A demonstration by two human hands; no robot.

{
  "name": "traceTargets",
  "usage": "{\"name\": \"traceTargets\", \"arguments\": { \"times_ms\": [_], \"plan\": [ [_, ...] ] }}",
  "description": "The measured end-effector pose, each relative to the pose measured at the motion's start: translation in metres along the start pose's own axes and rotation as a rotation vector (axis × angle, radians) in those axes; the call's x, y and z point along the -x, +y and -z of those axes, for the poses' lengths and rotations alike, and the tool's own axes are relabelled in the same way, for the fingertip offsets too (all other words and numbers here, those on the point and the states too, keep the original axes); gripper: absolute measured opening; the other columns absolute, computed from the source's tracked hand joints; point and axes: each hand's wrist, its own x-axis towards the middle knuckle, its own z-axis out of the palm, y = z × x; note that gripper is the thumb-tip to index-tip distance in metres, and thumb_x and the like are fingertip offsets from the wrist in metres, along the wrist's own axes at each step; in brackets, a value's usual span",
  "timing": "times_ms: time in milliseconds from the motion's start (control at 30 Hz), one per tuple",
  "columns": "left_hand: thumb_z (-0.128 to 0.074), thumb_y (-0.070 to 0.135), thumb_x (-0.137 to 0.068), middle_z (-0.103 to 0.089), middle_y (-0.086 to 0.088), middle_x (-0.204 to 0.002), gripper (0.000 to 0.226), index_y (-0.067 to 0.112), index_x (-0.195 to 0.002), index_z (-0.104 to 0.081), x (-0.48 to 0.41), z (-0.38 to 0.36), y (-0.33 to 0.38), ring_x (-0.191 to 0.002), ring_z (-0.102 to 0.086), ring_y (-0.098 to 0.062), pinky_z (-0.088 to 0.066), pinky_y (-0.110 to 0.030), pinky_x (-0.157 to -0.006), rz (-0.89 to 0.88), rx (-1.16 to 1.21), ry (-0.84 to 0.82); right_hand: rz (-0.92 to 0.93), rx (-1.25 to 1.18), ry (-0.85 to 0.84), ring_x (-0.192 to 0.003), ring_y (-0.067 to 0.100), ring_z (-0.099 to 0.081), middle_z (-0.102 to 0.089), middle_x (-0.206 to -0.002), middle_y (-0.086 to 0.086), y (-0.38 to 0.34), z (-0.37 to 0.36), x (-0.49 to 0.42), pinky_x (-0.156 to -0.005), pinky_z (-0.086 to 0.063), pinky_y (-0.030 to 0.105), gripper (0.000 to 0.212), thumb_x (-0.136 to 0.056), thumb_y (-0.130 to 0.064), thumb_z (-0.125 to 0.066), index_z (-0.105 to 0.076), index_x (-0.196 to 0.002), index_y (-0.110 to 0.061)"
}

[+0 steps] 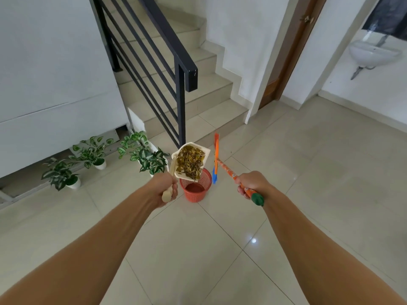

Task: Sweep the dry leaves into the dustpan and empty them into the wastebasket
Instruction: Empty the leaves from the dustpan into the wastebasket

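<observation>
My left hand (166, 189) grips the cream handle of a white dustpan (204, 154) and holds it in the air. A heap of dry yellow-brown leaves (189, 162) lies in the pan. The pan hangs just above the far rim of a red mesh wastebasket (196, 191) that stands on the tiled floor. My right hand (251, 183) grips the orange handle of a broom (217, 155) near its green end cap. The broom's orange and blue head points away from me, to the right of the basket.
Several potted green-and-white plants (92, 153) stand along the wall at the left, one (153, 160) right beside the basket. A staircase with a black railing (180, 84) rises behind. A wooden door (286, 62) and a wall sink (372, 53) are at the right.
</observation>
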Motion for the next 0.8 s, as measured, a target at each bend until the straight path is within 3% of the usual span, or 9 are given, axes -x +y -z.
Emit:
{"name": "traceTargets", "arguments": {
  "times_ms": [200,333,600,800],
  "plan": [
    [-0.038,-0.007,-0.101,-0.042,-0.007,-0.063,0.020,0.005,-0.087,-0.045,-0.001,-0.030,-0.027,-0.045,-0.039,-0.010,-0.033,-0.015,-0.034,-0.059,-0.175,0.044,0.001,-0.052,-0.058,-0.044,0.010,-0.049,-0.054,-0.071,0.010,0.008,0.017,-0.014,-0.033,-0.038,0.014,0.015,-0.091,-0.004,-0.051,-0.060,-0.103,-0.001],
    [-0.040,-0.005,-0.101,-0.045,-0.008,-0.060,0.022,0.003,-0.082,-0.047,-0.006,-0.046,-0.039,-0.048,-0.041,-0.013,-0.034,-0.023,-0.044,-0.059,-0.281,0.071,0.018,-0.081,-0.086,-0.034,0.007,-0.048,-0.054,-0.071,0.010,0.012,0.024,-0.020,-0.033,-0.038,0.014,0.015,-0.091,-0.003,-0.049,-0.059,-0.101,-0.001],
    [-0.040,-0.004,-0.101,-0.044,-0.007,-0.060,0.017,0.003,-0.086,-0.047,-0.011,-0.066,-0.042,-0.047,-0.040,-0.012,-0.034,-0.021,-0.040,-0.054,-0.345,0.090,0.031,-0.138,-0.118,-0.046,0.009,-0.049,-0.053,-0.070,0.009,0.010,0.041,-0.019,-0.033,-0.039,0.015,0.008,-0.091,-0.002,-0.051,-0.059,-0.090,-0.004],
    [-0.042,-0.006,-0.099,-0.046,-0.009,-0.067,0.014,0.001,-0.088,-0.047,-0.010,-0.076,-0.034,-0.050,-0.041,-0.012,-0.035,-0.020,-0.040,-0.089,-0.384,0.096,-0.003,-0.161,-0.103,-0.044,0.008,-0.046,-0.052,-0.073,0.009,0.007,0.054,-0.021,-0.031,-0.036,0.012,0.023,-0.091,-0.001,-0.048,-0.061,-0.110,0.000]
  ]
}}
